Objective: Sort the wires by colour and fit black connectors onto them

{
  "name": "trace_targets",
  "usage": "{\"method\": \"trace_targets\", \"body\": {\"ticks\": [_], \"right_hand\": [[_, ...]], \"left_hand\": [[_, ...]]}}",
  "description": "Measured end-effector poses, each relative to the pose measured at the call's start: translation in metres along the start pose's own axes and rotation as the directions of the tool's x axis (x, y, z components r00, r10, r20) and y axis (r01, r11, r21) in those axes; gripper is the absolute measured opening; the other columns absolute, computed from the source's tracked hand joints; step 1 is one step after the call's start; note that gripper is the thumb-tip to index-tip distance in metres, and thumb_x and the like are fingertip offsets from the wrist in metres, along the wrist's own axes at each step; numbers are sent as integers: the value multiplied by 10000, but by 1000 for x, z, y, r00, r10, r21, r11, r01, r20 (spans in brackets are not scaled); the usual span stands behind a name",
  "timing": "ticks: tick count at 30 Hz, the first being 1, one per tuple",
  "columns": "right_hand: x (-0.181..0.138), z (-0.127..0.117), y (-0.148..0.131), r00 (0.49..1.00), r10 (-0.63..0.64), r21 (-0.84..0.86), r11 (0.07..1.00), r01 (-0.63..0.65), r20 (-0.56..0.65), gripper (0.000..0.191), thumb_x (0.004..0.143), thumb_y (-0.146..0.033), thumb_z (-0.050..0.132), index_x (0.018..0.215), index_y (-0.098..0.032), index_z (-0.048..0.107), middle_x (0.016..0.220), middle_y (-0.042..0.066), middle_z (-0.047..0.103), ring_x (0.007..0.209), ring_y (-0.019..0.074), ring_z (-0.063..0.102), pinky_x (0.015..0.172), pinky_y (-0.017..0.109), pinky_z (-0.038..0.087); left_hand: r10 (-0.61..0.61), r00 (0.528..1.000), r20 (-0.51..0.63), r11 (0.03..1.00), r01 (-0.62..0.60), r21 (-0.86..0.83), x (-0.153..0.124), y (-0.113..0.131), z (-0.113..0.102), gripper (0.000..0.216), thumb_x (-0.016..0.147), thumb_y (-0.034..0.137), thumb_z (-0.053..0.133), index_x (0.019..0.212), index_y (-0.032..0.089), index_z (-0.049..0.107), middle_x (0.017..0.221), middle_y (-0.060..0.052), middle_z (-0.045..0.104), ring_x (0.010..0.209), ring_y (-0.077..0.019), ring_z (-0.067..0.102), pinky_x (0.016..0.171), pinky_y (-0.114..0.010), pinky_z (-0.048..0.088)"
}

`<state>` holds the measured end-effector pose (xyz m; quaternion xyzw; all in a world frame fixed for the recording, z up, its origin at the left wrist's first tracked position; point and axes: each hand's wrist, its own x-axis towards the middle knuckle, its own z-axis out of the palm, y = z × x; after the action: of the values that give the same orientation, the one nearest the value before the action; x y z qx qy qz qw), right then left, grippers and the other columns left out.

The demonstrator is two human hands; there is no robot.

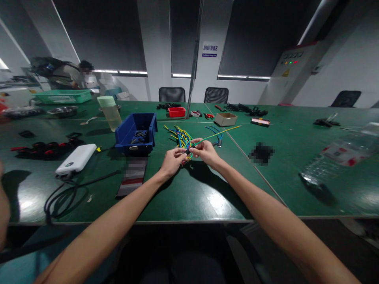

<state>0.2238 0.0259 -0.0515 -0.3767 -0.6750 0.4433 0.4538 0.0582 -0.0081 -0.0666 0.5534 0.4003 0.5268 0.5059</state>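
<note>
Both my hands meet over the green table (189,197), just in front of a bundle of blue, yellow and green wires (179,137). My left hand (172,161) is closed around a small black part (187,151) with wires fanning out of it. My right hand (205,151) pinches a yellow-green wire (220,133) near that part; the wire runs up and to the right. A few loose blue wires (216,133) lie just behind my right hand.
A blue bin (130,136) with black parts stands left of the wires. A white power bank (77,158) with a black cable, a phone (132,178), a pale cup (110,113), a plastic bottle (340,156), a cardboard box (225,118), a red tray (177,112). A person bends at far left.
</note>
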Motion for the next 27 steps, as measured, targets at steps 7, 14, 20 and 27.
{"method": "trace_targets", "body": {"ticks": [7,14,20,27], "right_hand": [[-5,7,1,997,-47,-146,989,37,-66,466,743,-347,650,1142,-144,521,684,-17,552,506,107,531,454,225,393],[-13,20,-6,965,-203,-367,921,131,-165,433,796,-307,583,1193,-145,521,738,10,582,598,126,520,561,257,418],[-21,33,-13,954,-220,-352,926,139,-204,595,807,-328,580,1347,-148,408,686,-8,569,578,139,505,581,265,395],[-12,30,4,953,-198,-254,957,139,-228,512,785,-336,578,1258,-157,498,621,-39,512,554,120,469,538,242,366]], "left_hand": [[3,1000,6,999,-3,38,-1,-3,-1,255,670,271,693,860,106,648,691,-46,669,545,-104,578,538,-209,440],[8,999,-48,999,-10,-33,0,-6,-1,241,637,253,695,823,118,619,640,-18,651,522,-105,572,517,-209,439],[-67,995,-71,994,61,-92,-4,-1,1,271,621,252,702,831,116,599,598,-11,646,483,-97,551,495,-210,427],[-64,997,-30,993,61,-103,-4,-1,3,308,644,273,711,871,109,584,672,-53,680,537,-117,596,515,-220,443]]}}
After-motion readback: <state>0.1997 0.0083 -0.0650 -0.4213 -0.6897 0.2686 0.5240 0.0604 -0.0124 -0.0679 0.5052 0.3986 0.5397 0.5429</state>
